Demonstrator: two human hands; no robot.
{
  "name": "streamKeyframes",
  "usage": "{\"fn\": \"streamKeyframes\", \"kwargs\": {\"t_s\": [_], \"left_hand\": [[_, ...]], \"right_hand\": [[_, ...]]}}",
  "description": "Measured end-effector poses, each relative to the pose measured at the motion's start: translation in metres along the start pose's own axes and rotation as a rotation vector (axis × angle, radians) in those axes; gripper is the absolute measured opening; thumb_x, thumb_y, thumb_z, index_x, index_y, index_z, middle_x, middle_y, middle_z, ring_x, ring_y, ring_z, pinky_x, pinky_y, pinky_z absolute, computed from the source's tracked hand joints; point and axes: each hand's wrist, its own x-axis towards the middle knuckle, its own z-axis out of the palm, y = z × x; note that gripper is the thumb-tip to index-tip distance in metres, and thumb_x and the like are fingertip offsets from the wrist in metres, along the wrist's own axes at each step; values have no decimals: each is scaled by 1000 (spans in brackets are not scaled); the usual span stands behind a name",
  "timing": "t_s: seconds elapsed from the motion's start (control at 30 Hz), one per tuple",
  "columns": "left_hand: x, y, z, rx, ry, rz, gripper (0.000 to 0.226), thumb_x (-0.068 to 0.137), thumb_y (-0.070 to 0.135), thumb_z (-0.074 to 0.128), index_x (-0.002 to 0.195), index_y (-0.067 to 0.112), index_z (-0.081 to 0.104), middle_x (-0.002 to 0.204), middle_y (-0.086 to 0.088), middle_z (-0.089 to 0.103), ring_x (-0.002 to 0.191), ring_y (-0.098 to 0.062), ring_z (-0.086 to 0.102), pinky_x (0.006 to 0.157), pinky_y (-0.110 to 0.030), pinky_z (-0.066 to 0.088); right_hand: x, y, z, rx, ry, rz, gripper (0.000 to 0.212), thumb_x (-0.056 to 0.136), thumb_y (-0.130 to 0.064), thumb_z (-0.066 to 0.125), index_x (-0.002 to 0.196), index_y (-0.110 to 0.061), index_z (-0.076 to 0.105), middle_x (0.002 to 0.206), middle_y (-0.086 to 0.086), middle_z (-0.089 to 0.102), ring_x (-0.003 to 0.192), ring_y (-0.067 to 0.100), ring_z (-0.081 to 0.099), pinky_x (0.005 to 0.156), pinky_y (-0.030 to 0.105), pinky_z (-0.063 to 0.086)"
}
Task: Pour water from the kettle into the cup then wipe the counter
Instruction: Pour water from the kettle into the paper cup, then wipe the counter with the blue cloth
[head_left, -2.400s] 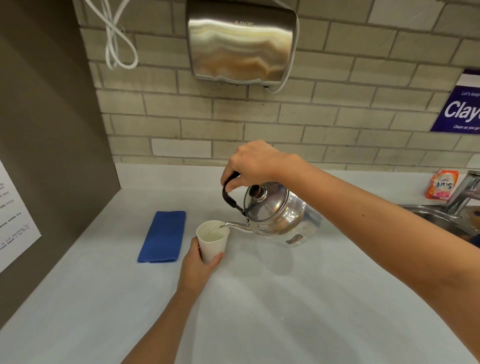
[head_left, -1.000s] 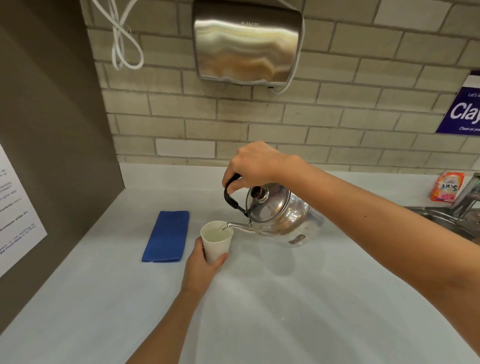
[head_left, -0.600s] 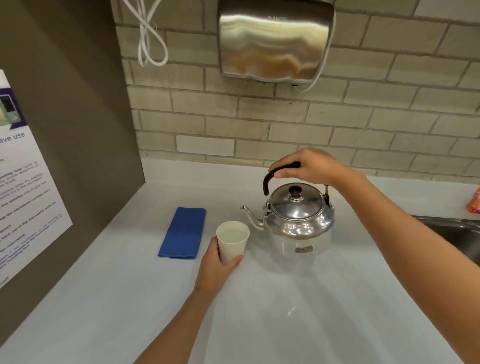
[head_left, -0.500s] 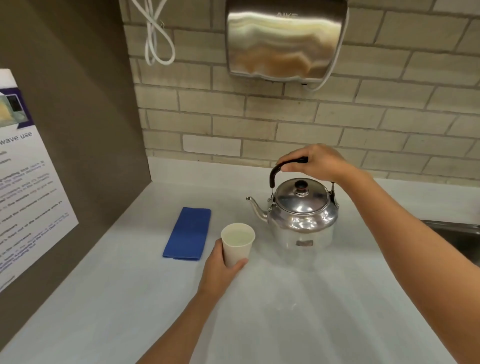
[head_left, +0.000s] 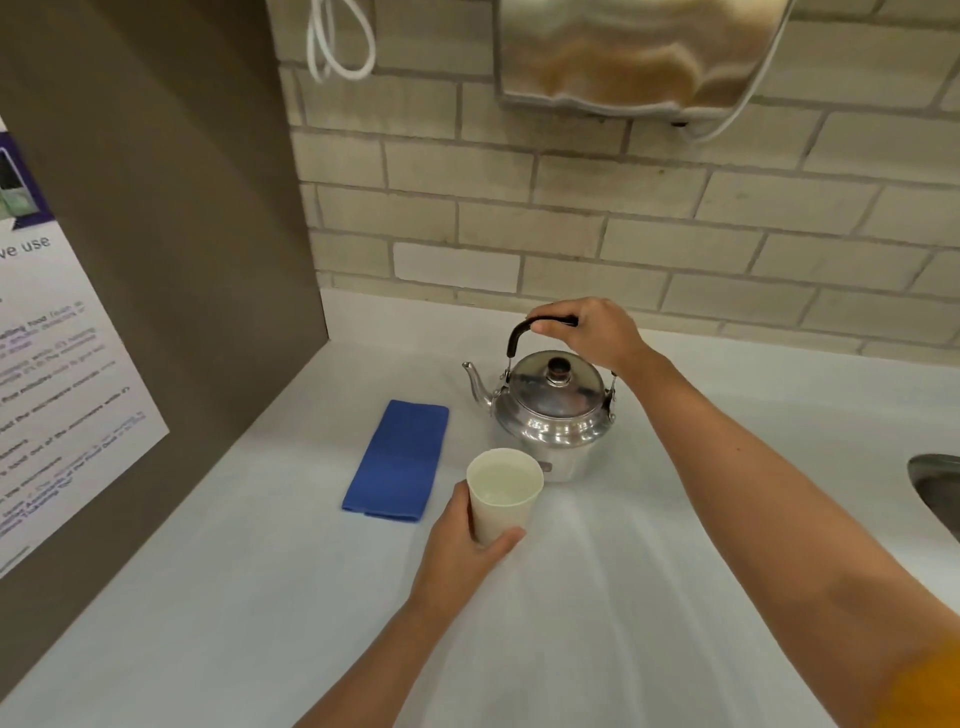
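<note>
A shiny steel kettle (head_left: 550, 415) stands upright on the white counter (head_left: 597, 613), spout pointing left. My right hand (head_left: 592, 332) grips its black handle from above. A white paper cup (head_left: 503, 493) with water in it sits just in front of the kettle, and my left hand (head_left: 462, 551) is wrapped around its lower left side. A folded blue cloth (head_left: 400, 460) lies flat on the counter, to the left of the cup and kettle, untouched.
A brown side panel (head_left: 156, 291) with a printed notice (head_left: 47, 395) walls off the left. A brick wall (head_left: 623, 228) carries a steel hand dryer (head_left: 639, 52) and a looped white cable (head_left: 337, 47). A sink edge (head_left: 935, 483) shows at far right.
The kettle went from tilted, spout over the cup, to upright, and now rests on the counter behind the cup. My left hand has stayed on the cup. The camera view shifted left.
</note>
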Motion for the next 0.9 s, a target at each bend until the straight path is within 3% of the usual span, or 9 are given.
{"fn": "streamKeyframes", "kwargs": {"t_s": [0.23, 0.5, 0.63, 0.7, 0.77, 0.83, 0.9], "left_hand": [[-1, 2, -1, 21, 10, -8, 59, 66, 42, 78, 110, 53, 39, 117, 22, 55, 110, 0, 54, 88, -19, 48], [-2, 5, -1, 22, -4, -13, 61, 66, 40, 79, 112, 51, 39, 119, 22, 54, 111, 0, 53, 90, -20, 48], [-2, 7, -4, -2, -40, -25, 69, 68, 31, 80, 120, 44, 38, 123, 20, 52, 115, 0, 51, 89, -12, 45], [-4, 9, -13, 9, -73, -10, 75, 69, 24, 80, 128, 34, 36, 126, 20, 47, 119, 4, 46, 89, -4, 40], [-10, 10, -28, 92, -128, 42, 75, 75, 22, 75, 133, 34, 30, 128, 23, 41, 121, 9, 39, 96, -6, 33], [-15, 14, -47, 170, -162, 81, 69, 83, 18, 66, 137, 32, 26, 130, 18, 39, 122, 5, 37, 103, -12, 29], [-9, 19, -68, 224, -128, 117, 57, 90, 11, 55, 139, 23, 29, 132, 7, 41, 124, -4, 39, 100, -8, 29]], "right_hand": [[9, 10, 16, 21, -38, 33, 22, 81, -46, 63, 99, -37, 70, 104, -8, 73, 95, 14, 64, 83, 34, 50], [7, 15, 17, 3, -7, 15, 28, 80, -49, 62, 105, -37, 67, 109, -8, 71, 101, 14, 62, 83, 32, 49], [-12, 8, 11, -192, 227, -94, 41, 85, -37, 62, 124, -27, 57, 107, 13, 58, 100, 30, 49, 84, 43, 45], [-36, 2, 9, -180, 413, -85, 38, 86, -30, 62, 123, -24, 57, 107, 14, 56, 99, 31, 48, 81, 43, 42], [-73, -1, 15, -102, 510, -29, 35, 87, -21, 60, 121, -22, 58, 104, 13, 56, 96, 30, 48, 81, 42, 42], [-117, 0, 32, -72, 508, 26, 33, 85, -10, 59, 117, -16, 61, 99, 16, 57, 91, 33, 52, 78, 44, 48], [-160, 4, 52, -91, 393, 77, 30, 84, -5, 57, 113, -11, 63, 98, 17, 58, 91, 34, 55, 76, 49, 50]]}}
